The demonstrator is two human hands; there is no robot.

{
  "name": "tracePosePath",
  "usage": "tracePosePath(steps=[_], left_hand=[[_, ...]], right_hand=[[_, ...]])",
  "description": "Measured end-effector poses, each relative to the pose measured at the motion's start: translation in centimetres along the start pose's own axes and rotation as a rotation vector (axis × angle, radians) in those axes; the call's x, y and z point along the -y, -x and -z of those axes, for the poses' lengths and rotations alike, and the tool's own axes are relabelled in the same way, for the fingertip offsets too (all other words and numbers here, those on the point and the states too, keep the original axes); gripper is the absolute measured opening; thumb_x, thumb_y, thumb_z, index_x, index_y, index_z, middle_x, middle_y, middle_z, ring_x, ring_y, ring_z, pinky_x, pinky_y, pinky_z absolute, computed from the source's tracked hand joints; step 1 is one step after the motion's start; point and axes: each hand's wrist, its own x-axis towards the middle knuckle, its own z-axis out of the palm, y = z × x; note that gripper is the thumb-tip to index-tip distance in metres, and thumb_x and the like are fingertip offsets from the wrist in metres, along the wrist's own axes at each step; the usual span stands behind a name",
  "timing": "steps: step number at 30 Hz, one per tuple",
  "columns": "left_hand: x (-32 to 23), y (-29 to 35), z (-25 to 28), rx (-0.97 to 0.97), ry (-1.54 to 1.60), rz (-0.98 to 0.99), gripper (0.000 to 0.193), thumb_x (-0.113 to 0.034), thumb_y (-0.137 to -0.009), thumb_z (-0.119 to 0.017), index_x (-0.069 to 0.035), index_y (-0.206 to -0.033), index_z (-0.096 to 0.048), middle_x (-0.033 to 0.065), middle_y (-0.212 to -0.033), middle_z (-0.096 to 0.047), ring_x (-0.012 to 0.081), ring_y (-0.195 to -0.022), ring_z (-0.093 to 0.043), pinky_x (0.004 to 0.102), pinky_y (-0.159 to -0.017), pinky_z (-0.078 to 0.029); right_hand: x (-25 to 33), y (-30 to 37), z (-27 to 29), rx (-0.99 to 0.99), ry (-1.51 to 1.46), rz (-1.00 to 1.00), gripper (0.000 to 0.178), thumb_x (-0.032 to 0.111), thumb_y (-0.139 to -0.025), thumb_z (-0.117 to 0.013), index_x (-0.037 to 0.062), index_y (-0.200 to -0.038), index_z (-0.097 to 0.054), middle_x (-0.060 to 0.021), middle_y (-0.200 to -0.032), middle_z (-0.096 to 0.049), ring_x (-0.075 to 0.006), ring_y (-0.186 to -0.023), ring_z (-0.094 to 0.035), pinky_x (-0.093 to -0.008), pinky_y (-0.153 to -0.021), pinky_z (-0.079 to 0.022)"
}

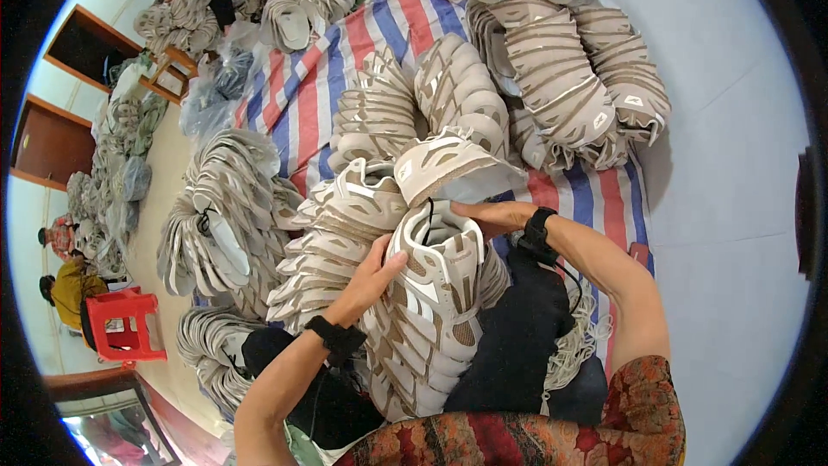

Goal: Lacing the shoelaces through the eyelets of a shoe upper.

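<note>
A nested stack of beige and white shoe uppers (431, 311) lies across my lap, running toward the lower edge. My left hand (369, 278) presses against the left side of the topmost upper (438, 246). From the right, my right hand (493, 214) grips that same upper at its far rim. Both wrists wear black bands. A single upper (448, 164) lies just beyond my right hand, on top of more stacks.
Long curved stacks of uppers (561, 78) cover a red, white and blue striped tarp (310, 95). More stacks (216, 224) lie left on the floor. A red plastic stool (121, 324) and two seated people (69, 285) are at far left. Wooden stools (172, 69) stand farther back.
</note>
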Motion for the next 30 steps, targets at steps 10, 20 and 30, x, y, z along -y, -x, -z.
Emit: tracePosePath(steps=[10,20,30], left_hand=[[0.6,3.0,3.5,0.127,0.307,-0.077,0.082,-0.052,-0.079,-0.054,-0.001,-0.135,-0.023,0.0116,-0.134,-0.033,0.0199,-0.124,-0.03,0.0312,-0.103,-0.023],[-1.7,15.5,4.4,0.085,0.424,-0.269,0.071,-0.056,-0.089,-0.03,-0.002,-0.135,-0.026,0.0131,-0.131,-0.039,0.0209,-0.119,-0.041,0.0326,-0.101,-0.032],[-4.7,15.6,5.0,0.101,0.271,-0.196,0.057,-0.044,-0.092,-0.034,-0.005,-0.134,-0.032,0.0087,-0.131,-0.042,0.0161,-0.117,-0.043,0.0295,-0.098,-0.033]], right_hand=[[6.4,1.0,-7.6,0.048,-0.026,-0.09,0.086,0.072,-0.077,-0.036,0.0064,-0.133,-0.032,-0.0163,-0.128,-0.043,-0.0301,-0.114,-0.045,-0.0481,-0.086,-0.043],[14.8,6.7,-25.1,-0.074,0.655,0.048,0.092,0.066,-0.07,-0.054,-0.0013,-0.129,-0.031,-0.0198,-0.117,-0.046,-0.0238,-0.1,-0.054,-0.03,-0.066,-0.054],[11.3,4.0,-25.1,-0.317,0.555,0.066,0.084,0.067,-0.074,-0.045,0.0037,-0.129,-0.035,-0.0174,-0.116,-0.049,-0.0279,-0.101,-0.054,-0.0397,-0.067,-0.053]])
